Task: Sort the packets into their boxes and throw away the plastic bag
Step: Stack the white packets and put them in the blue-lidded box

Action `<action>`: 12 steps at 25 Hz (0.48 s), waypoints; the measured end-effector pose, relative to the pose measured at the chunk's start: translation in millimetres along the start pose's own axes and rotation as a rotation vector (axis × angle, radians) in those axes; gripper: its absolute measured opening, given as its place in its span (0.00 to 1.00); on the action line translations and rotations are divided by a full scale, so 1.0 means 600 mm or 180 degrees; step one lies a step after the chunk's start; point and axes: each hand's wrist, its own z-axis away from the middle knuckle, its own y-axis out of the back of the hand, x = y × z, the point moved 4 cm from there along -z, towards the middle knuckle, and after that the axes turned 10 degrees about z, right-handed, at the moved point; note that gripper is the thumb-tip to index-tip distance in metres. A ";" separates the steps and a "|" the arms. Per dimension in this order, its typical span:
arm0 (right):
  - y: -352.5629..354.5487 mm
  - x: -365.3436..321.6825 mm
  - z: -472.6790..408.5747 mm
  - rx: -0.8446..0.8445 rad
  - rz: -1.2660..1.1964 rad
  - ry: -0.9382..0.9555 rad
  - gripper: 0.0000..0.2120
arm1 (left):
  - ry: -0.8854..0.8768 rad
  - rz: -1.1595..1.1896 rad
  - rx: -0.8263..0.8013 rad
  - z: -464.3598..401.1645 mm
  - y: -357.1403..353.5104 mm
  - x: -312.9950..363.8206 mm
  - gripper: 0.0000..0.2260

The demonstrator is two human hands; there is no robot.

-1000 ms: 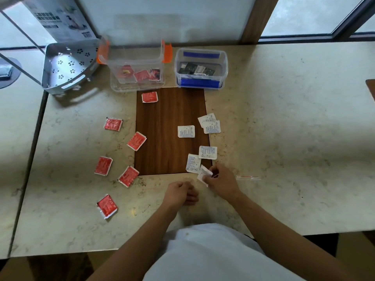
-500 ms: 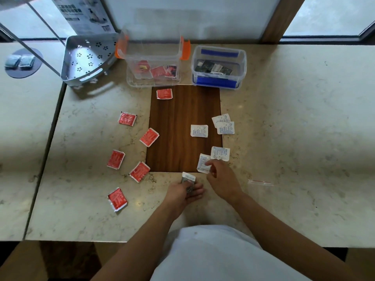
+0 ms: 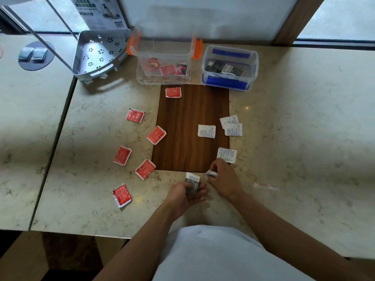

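Note:
My left hand (image 3: 185,194) holds a grey and white packet (image 3: 192,183) upright near the table's front. Just to its right, my right hand (image 3: 224,177) pinches another white packet (image 3: 211,174) lifted off the table. Several red packets (image 3: 156,135) lie scattered to the left, and three white packets (image 3: 206,131) lie on and beside the brown wooden inlay (image 3: 182,118). At the back stand a clear box with orange clips (image 3: 164,57) holding red packets and a clear box with blue clips (image 3: 230,67) holding dark and white packets. The clear plastic bag (image 3: 265,186) lies flat right of my right hand.
A grey perforated corner rack (image 3: 97,55) stands at the back left beside a printed carton (image 3: 99,13). A slanted metal bar (image 3: 58,23) crosses the left corner. Two small grey packets (image 3: 32,54) lie on a dark disc on the neighbouring table. Windows run along the back.
My right hand passed one white packet to my left hand, then reached forward and picked up a second white packet from beside the inlay. The left hand now holds the first packet upright.

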 end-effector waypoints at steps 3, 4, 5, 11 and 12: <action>-0.003 0.008 0.011 -0.0128 -0.0786 -0.0313 0.11 | 0.0041 -0.0123 -0.0036 -0.003 -0.002 0.000 0.15; -0.002 0.012 0.016 -0.0112 -0.0988 -0.0416 0.10 | 0.0046 -0.0186 -0.0097 -0.002 -0.003 0.000 0.16; -0.002 0.015 0.021 -0.0075 -0.1098 -0.0458 0.08 | 0.0037 -0.0235 -0.0169 -0.001 -0.004 -0.001 0.16; -0.001 -0.019 0.057 0.0415 -0.0652 0.0219 0.07 | -0.0019 0.0028 -0.0426 0.009 -0.019 -0.009 0.19; -0.012 -0.032 0.063 0.0122 -0.0514 0.0531 0.09 | 0.0041 0.0194 -0.0536 0.012 -0.019 -0.009 0.19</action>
